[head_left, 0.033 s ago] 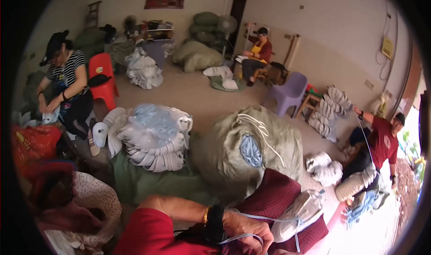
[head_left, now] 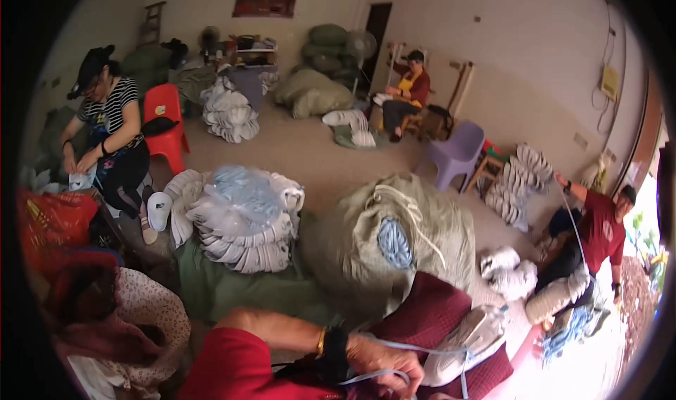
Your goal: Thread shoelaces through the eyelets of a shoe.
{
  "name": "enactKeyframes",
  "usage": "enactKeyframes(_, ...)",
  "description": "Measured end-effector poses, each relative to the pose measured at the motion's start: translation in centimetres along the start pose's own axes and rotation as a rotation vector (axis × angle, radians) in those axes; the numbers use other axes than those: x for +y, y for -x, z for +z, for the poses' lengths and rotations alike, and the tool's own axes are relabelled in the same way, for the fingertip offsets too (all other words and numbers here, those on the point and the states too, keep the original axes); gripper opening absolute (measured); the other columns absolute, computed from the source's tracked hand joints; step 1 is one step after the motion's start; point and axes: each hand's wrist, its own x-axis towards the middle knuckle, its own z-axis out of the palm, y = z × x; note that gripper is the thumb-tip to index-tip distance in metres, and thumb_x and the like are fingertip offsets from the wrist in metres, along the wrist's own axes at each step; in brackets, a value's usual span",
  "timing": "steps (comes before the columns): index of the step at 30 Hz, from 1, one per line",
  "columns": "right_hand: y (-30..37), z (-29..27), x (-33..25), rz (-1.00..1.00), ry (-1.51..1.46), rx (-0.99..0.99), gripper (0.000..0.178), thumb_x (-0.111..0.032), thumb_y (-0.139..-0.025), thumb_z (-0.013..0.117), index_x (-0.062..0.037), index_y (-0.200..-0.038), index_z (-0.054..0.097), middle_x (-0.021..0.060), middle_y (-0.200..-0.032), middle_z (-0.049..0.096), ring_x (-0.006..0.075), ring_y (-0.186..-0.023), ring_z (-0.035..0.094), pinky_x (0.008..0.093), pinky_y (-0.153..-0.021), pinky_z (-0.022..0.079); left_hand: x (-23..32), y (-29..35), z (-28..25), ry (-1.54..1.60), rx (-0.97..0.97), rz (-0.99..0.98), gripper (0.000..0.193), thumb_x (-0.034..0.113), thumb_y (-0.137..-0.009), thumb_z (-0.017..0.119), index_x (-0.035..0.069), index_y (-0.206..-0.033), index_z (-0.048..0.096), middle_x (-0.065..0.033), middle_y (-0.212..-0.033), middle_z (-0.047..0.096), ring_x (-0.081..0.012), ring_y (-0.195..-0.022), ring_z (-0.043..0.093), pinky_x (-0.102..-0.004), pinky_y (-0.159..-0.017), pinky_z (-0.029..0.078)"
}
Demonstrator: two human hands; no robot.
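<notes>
My left hand, with a black band at the wrist, is closed on a light blue shoelace. The lace runs across to a white shoe, and one end hangs down beside it. That shoe rests on dark red checked cloth, to the right of my left hand. Of my right hand only a sliver seems to show at the bottom edge; its fingers are hidden.
Ahead stands a big sack with a bundle of blue laces on it. Stacked white shoes lie on green cloth. A patterned cloth is at the left. Several people work around the room; one person sits far right.
The whole view has shifted slightly. My left hand is a little lower and further left, still holding the lace. The shoe stays on the red cloth.
</notes>
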Motion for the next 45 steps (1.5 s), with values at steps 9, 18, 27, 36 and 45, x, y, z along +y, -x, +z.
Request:
enactKeyframes(9,-1.5,-0.3,-3.2,-0.113,-0.046,0.221,0.01,-0.003,-0.096,0.062,0.0026,-0.104,0.064,0.0088,-0.098,0.071,0.0149,-0.09,0.067,0.0259,-0.082,0.052,-3.0,-0.3,-0.4,-0.147,0.224,0.162,0.016,0.014,-0.095,0.064,0.002,-0.102,0.073,-0.0048,-0.086,0.073,-0.0117,-0.076,0.067,-0.0267,-0.067,0.054)
enactKeyframes(18,-0.4,-2.2,-0.4,-0.115,-0.066,0.266,0.013,-0.002,-0.095,0.066,0.0002,-0.107,0.065,0.0059,-0.095,0.071,0.0099,-0.084,0.064,0.022,-0.078,0.049,-3.4,-1.3,-1.9,-0.226,0.342,0.374,0.014,0.012,-0.091,0.07,-0.001,-0.099,0.07,-0.0072,-0.083,0.072,-0.0129,-0.076,0.067,-0.0289,-0.073,0.053)
enactKeyframes(27,1.4,-1.3,0.3,-0.142,-0.18,0.346,0.012,-0.002,-0.095,0.066,0.0,-0.106,0.065,0.0069,-0.097,0.07,0.0114,-0.088,0.064,0.0236,-0.082,0.049,-3.6,-4.0,-2.0,-0.071,0.279,0.317,0.009,0.01,-0.095,0.066,0.003,-0.101,0.069,-0.0011,-0.087,0.069,-0.0079,-0.075,0.06,-0.0249,-0.067,0.049)
enactKeyframes(36,0.8,-0.8,1.6,-0.278,-0.193,0.367,0.013,-0.004,-0.094,0.067,0.0002,-0.106,0.065,0.0092,-0.101,0.069,0.0136,-0.092,0.065,0.0254,-0.085,0.05,-4.0,-5.1,-1.4,-0.084,0.226,0.285,0.018,0.016,-0.094,0.071,0.002,-0.105,0.071,-0.003,-0.087,0.072,-0.0094,-0.08,0.065,-0.0272,-0.072,0.052)
enactKeyframes(45,-0.2,-1.0,-0.9,-0.396,-0.192,0.502,0.008,0.003,-0.089,0.07,0.0022,-0.096,0.066,0.0107,-0.096,0.07,0.0147,-0.087,0.064,0.0243,-0.081,0.05,-1.9,-5.4,-1.4,-0.156,0.27,0.41,0.018,0.019,-0.096,0.069,0.003,-0.103,0.07,0.0031,-0.074,0.06,-0.0046,-0.066,0.052,-0.0228,-0.059,0.045)
